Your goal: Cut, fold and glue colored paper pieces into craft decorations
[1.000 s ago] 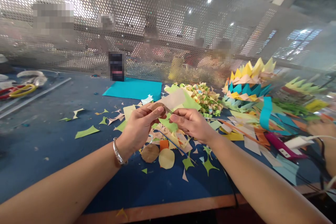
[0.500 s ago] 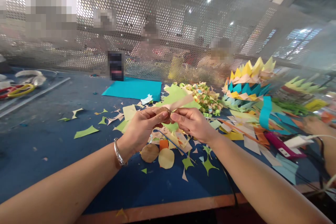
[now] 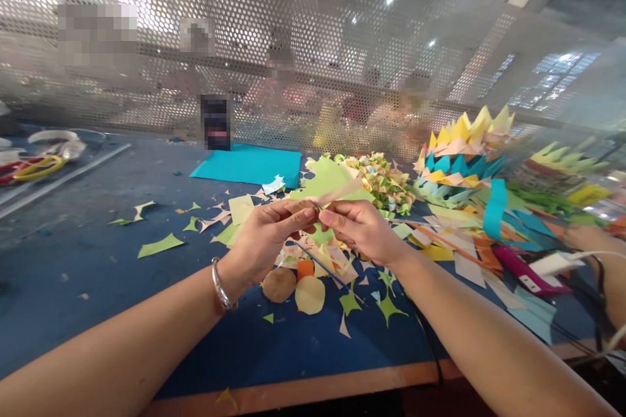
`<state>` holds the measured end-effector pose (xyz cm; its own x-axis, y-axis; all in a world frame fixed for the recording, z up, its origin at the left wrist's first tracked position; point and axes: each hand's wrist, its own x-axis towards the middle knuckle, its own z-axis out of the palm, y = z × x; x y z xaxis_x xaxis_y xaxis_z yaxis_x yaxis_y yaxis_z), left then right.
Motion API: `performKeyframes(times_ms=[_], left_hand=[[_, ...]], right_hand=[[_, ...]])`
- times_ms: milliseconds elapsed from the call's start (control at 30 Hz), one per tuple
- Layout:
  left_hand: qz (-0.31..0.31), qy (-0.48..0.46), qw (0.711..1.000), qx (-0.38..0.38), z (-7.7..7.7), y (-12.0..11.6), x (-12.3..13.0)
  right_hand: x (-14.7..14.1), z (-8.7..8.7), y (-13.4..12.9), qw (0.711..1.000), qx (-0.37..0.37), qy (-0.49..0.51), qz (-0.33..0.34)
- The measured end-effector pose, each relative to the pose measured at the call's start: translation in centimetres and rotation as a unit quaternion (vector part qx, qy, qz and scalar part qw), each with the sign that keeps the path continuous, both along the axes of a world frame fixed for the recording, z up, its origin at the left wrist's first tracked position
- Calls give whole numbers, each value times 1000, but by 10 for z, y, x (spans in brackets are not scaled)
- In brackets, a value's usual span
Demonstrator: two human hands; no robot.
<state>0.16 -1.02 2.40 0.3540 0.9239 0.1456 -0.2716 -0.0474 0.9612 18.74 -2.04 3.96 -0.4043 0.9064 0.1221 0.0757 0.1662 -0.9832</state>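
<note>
A pale pink paper strip (image 3: 340,191) runs up and to the right from my fingertips, above the heap of cuttings. My left hand (image 3: 283,225), with a silver bangle at the wrist, pinches the strip's near end between thumb and finger. Almost touching it, my right hand (image 3: 359,227) is closed in a pinch. A thin dark tip shows between the two hands, but what my right fingers hold is mostly hidden. Below lie a brown paper disc (image 3: 279,285), a cream paper disc (image 3: 310,295), an orange paper roll (image 3: 305,268) and a thin blue stick (image 3: 325,268).
Green paper (image 3: 328,176) lies behind my hands, beside a heap of small curled papers (image 3: 386,182). Pointed paper rings (image 3: 462,156) are stacked right of it. Turquoise sheet (image 3: 249,166), phone-like object (image 3: 216,124), scissors (image 3: 39,168), magenta power strip (image 3: 531,270). Another person's arm (image 3: 604,260) reaches in at right.
My right hand has shifted very slightly right. The brown piece at my left fingertips now shows less, and the strip's free end sits slightly lower. My left hand stays nearly still.
</note>
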Motion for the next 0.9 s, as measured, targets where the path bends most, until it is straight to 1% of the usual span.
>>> performKeyframes(times_ms=[233, 567, 900], left_hand=[[29, 22, 999, 22, -1, 0, 0], [16, 28, 999, 37, 0, 2, 0], [-6, 11, 1000, 3, -1, 2, -1]], right_hand=[[3, -2, 3, 999, 29, -38, -10], [4, -2, 3, 997, 52, -60, -9], [6, -4, 3, 995, 69, -68, -14]])
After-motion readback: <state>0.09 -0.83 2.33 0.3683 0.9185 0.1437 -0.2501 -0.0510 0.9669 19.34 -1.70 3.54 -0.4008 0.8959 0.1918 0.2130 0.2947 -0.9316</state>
